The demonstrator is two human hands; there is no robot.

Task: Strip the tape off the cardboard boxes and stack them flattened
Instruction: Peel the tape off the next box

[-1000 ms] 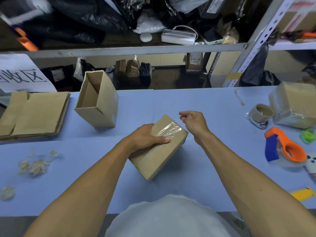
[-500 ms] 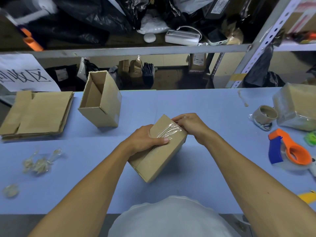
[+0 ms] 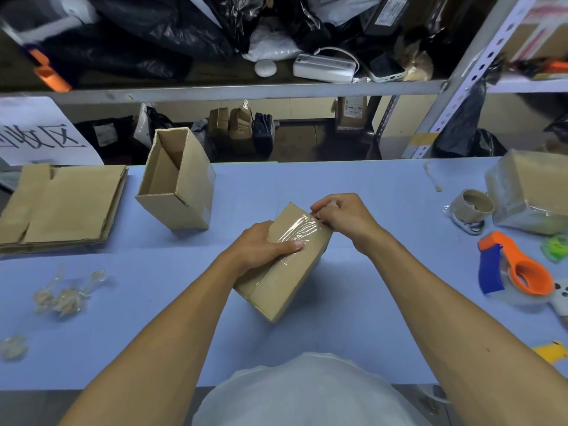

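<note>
A small closed cardboard box [image 3: 284,272] lies tilted on the blue table [image 3: 368,302], with clear tape [image 3: 299,230] wrinkled across its top. My left hand [image 3: 264,244] grips the box from the left, thumb lying on the tape. My right hand [image 3: 341,216] sits at the box's far right corner, fingertips pinching at the tape's end. An opened empty box [image 3: 178,179] stands further back to the left. Flattened cardboard [image 3: 61,204] is stacked at the far left.
Crumpled tape scraps [image 3: 64,293] lie front left. On the right are a tape roll [image 3: 471,206], an orange and blue tape dispenser [image 3: 513,265] and a wrapped box [image 3: 534,192]. A cluttered metal shelf [image 3: 246,90] runs behind the table.
My right hand came down from above the box to its far right corner and closed on the tape end. The left hand kept its hold on the box.
</note>
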